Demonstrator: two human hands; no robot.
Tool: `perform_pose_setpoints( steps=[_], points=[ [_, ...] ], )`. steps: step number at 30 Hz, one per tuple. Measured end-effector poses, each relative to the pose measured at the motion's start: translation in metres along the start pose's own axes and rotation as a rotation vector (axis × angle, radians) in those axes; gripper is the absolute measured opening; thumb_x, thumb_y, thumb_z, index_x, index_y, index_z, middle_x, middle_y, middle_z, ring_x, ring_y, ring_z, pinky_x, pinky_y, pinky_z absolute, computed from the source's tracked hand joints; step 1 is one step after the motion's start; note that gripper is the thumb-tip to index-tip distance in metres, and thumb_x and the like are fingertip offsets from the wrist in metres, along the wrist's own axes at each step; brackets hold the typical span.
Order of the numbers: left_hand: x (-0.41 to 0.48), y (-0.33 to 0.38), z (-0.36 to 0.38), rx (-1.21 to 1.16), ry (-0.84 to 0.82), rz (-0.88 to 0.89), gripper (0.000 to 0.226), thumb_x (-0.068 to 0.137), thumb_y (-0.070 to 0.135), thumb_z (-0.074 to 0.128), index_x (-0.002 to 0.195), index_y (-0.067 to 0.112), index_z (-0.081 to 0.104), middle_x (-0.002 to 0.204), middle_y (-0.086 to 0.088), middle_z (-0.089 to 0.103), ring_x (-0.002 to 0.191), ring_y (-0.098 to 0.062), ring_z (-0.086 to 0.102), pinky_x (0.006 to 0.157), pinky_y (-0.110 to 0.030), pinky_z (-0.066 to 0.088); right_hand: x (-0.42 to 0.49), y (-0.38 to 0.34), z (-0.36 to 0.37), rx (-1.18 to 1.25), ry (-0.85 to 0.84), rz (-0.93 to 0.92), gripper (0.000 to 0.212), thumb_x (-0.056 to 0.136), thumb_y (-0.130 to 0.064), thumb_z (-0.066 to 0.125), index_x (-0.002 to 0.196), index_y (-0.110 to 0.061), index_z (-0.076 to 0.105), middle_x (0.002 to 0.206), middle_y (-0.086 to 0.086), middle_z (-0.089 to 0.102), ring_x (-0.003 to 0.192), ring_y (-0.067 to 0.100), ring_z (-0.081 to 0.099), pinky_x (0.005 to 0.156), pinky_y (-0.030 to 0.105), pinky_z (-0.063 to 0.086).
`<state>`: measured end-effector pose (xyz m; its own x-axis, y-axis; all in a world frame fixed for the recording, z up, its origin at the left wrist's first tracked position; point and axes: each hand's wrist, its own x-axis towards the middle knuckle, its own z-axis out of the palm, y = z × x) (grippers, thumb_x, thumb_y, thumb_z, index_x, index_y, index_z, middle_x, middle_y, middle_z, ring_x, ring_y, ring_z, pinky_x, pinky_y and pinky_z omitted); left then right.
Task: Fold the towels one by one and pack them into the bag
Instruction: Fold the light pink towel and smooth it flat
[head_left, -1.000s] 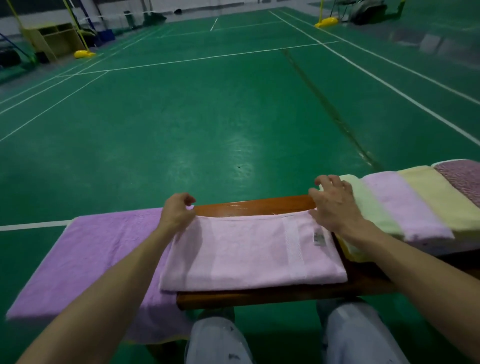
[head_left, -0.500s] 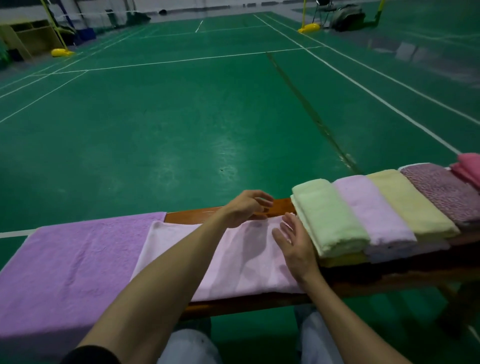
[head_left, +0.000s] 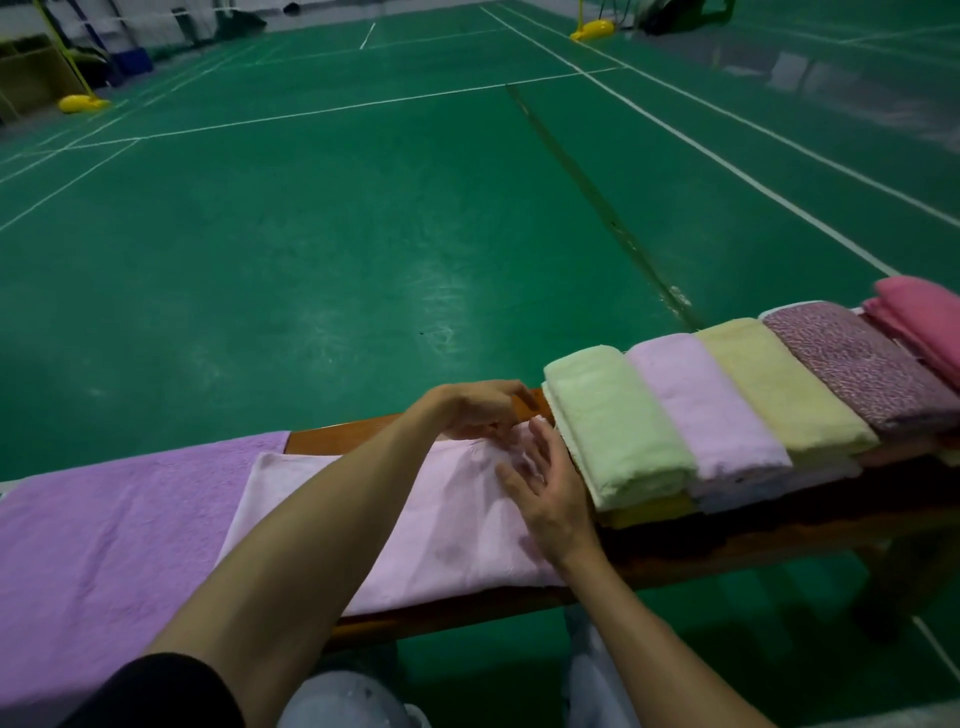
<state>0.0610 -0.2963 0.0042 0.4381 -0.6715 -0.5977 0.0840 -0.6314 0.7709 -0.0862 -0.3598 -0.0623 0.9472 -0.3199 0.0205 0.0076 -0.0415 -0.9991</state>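
- A pale pink towel (head_left: 441, 525) is seen lying flat on a wooden bench (head_left: 353, 428), folded into a broad rectangle with smooth, thin fabric and a few light creases near its far right corner.
- Its left end is laid over a larger purple towel (head_left: 104, 519), which is spread open across the left part of the bench; its right end lies just beside a row of folded towels.
- The far right corner of the pale pink towel is pinched by the left hand (head_left: 478, 410), whose fingers are curled over the edge; the forearm is stretched across the towel from the left.
- The right hand (head_left: 550, 488) is held released, fingers straight and together, its edge set on the towel's right end.
- Five folded towels are counted in the upper row, each touching the next: a light green towel (head_left: 613, 421), a lilac towel (head_left: 701, 400), a pale yellow towel (head_left: 779, 384), a mottled mauve towel (head_left: 857, 364) and a deep pink towel (head_left: 924, 317).
- Beneath that row more folded edges are seen, among them a yellow edge (head_left: 649, 512); how many lie there cannot be told.
- One black sleeve (head_left: 171, 691) is seen on the left arm, and two knees in light trousers (head_left: 343, 696) below the bench.
- Behind the bench a green court floor (head_left: 311, 234) with white lines is shown, with two yellow bases (head_left: 83, 103) far off.
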Motion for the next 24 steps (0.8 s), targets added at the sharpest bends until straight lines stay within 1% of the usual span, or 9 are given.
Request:
perform_pose_setpoints(
  steps=[3, 5, 7, 9, 12, 16, 18, 21, 24],
  points=[
    [0.005, -0.006, -0.003, 0.134, -0.027, 0.017, 0.055, 0.078, -0.024, 0.048, 0.123, 0.007, 0.049, 0.114, -0.011, 0.058, 0.1, -0.021, 0.061, 0.079, -0.028, 0.056, -0.003, 0.002, -0.004, 0.038, 0.039, -0.03, 0.071, 0.082, -0.035, 0.069, 0.143, -0.013, 0.04, 0.14, -0.005, 0.05, 0.129, 0.003, 0.048, 0.097, 0.008, 0.042],
    [0.008, -0.01, -0.002, 0.212, -0.019, 0.041, 0.057, 0.079, -0.019, 0.06, 0.128, 0.008, 0.05, 0.118, -0.015, 0.06, 0.105, -0.027, 0.062, 0.084, -0.033, 0.056, -0.006, 0.0, -0.004, 0.033, 0.055, -0.062, 0.06, 0.085, -0.029, 0.068, 0.138, -0.016, 0.044, 0.135, -0.006, 0.053, 0.122, -0.006, 0.052, 0.091, 0.005, 0.042],
    [0.009, -0.012, 0.003, 0.353, 0.04, 0.09, 0.051, 0.078, -0.011, 0.068, 0.123, 0.01, 0.056, 0.116, -0.013, 0.063, 0.105, -0.027, 0.064, 0.088, -0.038, 0.057, -0.011, -0.005, -0.001, 0.014, 0.068, -0.082, 0.052, 0.085, -0.032, 0.065, 0.132, -0.024, 0.044, 0.128, -0.015, 0.053, 0.114, -0.018, 0.051, 0.088, 0.003, 0.042],
    [0.01, -0.015, 0.005, 0.485, 0.105, 0.132, 0.037, 0.078, -0.003, 0.072, 0.112, 0.009, 0.065, 0.108, -0.01, 0.068, 0.095, -0.022, 0.066, 0.088, -0.041, 0.056, -0.014, -0.011, 0.002, 0.007, 0.094, -0.1, 0.051, 0.084, -0.037, 0.063, 0.13, -0.026, 0.044, 0.124, -0.02, 0.052, 0.11, -0.023, 0.05, 0.086, 0.001, 0.042],
    [0.007, -0.02, 0.0, 0.479, 0.123, 0.127, 0.022, 0.081, 0.0, 0.069, 0.103, 0.006, 0.071, 0.101, -0.013, 0.071, 0.084, -0.017, 0.064, 0.087, -0.04, 0.055, -0.019, -0.019, 0.003, 0.0, 0.125, -0.14, 0.049, 0.084, -0.035, 0.063, 0.128, -0.026, 0.043, 0.122, -0.024, 0.05, 0.107, -0.023, 0.051, 0.08, 0.002, 0.044],
    [-0.011, -0.023, -0.015, 0.381, 0.182, 0.173, 0.014, 0.085, 0.0, 0.066, 0.088, 0.013, 0.071, 0.082, 0.0, 0.068, 0.077, -0.009, 0.059, 0.071, -0.016, 0.049, -0.028, -0.014, -0.002, -0.057, 0.252, -0.125, 0.05, 0.087, -0.046, 0.068, 0.129, -0.031, 0.046, 0.126, -0.014, 0.051, 0.098, 0.011, 0.065, 0.07, 0.018, 0.054],
    [-0.021, -0.023, -0.022, 0.313, 0.211, 0.188, 0.014, 0.083, 0.003, 0.07, 0.085, 0.017, 0.072, 0.079, 0.004, 0.067, 0.075, -0.007, 0.059, 0.072, -0.016, 0.047, -0.033, -0.012, -0.001, -0.057, 0.277, -0.067, 0.057, 0.082, -0.058, 0.064, 0.13, -0.039, 0.042, 0.13, -0.013, 0.048, 0.101, 0.029, 0.065, 0.063, 0.029, 0.058],
    [-0.034, -0.026, -0.034, 0.317, 0.277, 0.21, 0.013, 0.079, 0.011, 0.077, 0.082, 0.023, 0.073, 0.074, 0.008, 0.067, 0.069, -0.007, 0.057, 0.072, -0.023, 0.046, -0.04, -0.017, 0.003, 0.017, 0.265, 0.025, 0.054, 0.087, -0.046, 0.067, 0.132, -0.041, 0.036, 0.136, -0.007, 0.041, 0.101, 0.037, 0.065, 0.051, 0.023, 0.054],
    [-0.05, -0.031, -0.043, 0.242, 0.273, 0.184, 0.013, 0.081, 0.006, 0.074, 0.084, 0.019, 0.074, 0.069, 0.0, 0.06, 0.056, -0.01, 0.049, 0.055, -0.024, 0.044, -0.045, -0.026, 0.008, 0.138, 0.24, 0.159, 0.057, 0.093, -0.034, 0.062, 0.139, -0.033, 0.03, 0.137, -0.002, 0.04, 0.081, 0.03, 0.072, 0.052, 0.028, 0.056]
  ],
)
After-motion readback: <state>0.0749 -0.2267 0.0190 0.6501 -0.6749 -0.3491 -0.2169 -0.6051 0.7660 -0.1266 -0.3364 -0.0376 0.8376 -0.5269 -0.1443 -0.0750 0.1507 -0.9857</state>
